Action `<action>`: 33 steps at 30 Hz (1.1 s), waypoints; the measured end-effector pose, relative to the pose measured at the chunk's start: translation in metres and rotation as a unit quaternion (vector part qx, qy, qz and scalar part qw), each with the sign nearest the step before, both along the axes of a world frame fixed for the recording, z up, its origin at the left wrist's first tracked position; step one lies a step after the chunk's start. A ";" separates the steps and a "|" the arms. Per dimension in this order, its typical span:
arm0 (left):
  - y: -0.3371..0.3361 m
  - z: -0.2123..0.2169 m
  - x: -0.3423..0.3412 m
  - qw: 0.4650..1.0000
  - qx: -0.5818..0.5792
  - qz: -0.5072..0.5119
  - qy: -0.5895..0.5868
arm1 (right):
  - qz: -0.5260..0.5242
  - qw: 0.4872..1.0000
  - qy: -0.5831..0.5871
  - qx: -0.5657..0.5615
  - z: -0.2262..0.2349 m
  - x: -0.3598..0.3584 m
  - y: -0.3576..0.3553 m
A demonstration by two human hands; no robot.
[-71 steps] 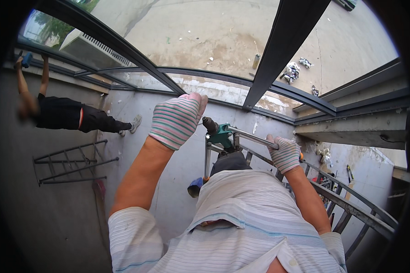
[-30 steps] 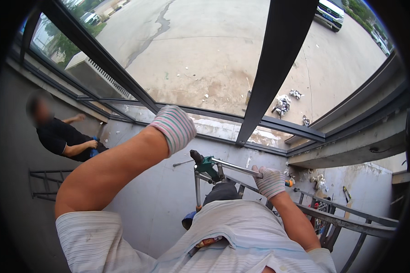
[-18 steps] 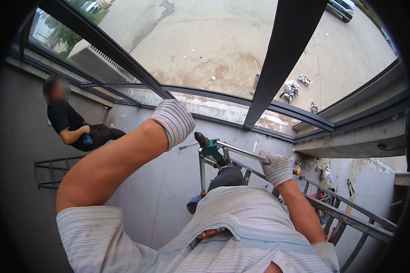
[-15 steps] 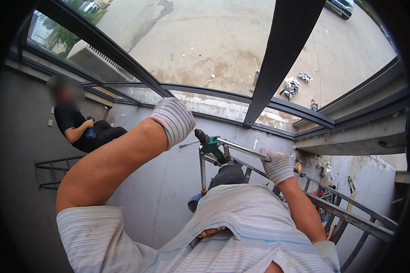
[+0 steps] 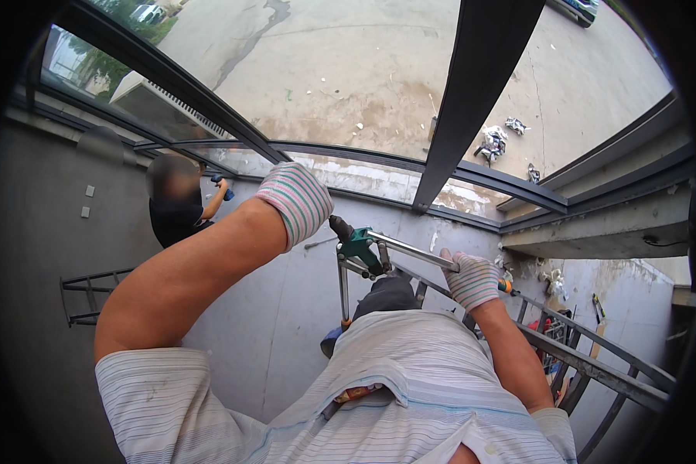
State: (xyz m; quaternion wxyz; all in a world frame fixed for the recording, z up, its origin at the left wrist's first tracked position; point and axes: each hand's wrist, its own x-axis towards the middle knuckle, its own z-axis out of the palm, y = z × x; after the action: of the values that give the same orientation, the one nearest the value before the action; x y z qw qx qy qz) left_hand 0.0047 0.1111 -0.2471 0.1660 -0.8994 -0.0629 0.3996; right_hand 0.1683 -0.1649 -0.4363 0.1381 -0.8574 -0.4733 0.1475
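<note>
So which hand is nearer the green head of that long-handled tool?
Left. The left hand is raised beside the green tool head, not touching. The right hand grips a handle farther down.

Grey concrete wall (image 5: pixel 286 309), dark window frame (image 5: pixel 479 85) w/ daylit pavement (image 5: pixel 348 69) outside, metal railing (image 5: pixel 595 363) at right.

two striped gloves (image 5: pixel 298 203), one green-headed rivet tool (image 5: pixel 361 243), one co-worker (image 5: pixel 179 203), one dark frame bar (image 5: pixel 479 93).

Riveter (image 5: pixel 359 246) betw. left hand (image 5: pixel 298 203) & right hand (image 5: pixel 472 280) — co-worker (image 5: pixel 176 203) far left.
</note>
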 end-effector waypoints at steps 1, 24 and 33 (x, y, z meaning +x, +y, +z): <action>-0.001 0.000 0.002 1.000 0.009 0.014 0.007 | -0.001 1.000 0.001 0.002 0.000 0.000 0.000; -0.010 0.011 0.023 0.997 0.034 0.024 0.061 | -0.004 1.000 0.011 -0.015 -0.004 0.004 0.000; -0.008 0.008 0.022 0.999 0.015 0.025 0.045 | 0.000 1.000 0.013 -0.020 -0.003 0.005 0.000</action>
State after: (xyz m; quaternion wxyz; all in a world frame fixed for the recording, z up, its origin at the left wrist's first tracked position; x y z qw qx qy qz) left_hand 0.0264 0.1035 -0.2389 0.1722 -0.8759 -0.0840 0.4429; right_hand 0.1736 -0.1647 -0.4395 0.1273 -0.8580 -0.4686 0.1675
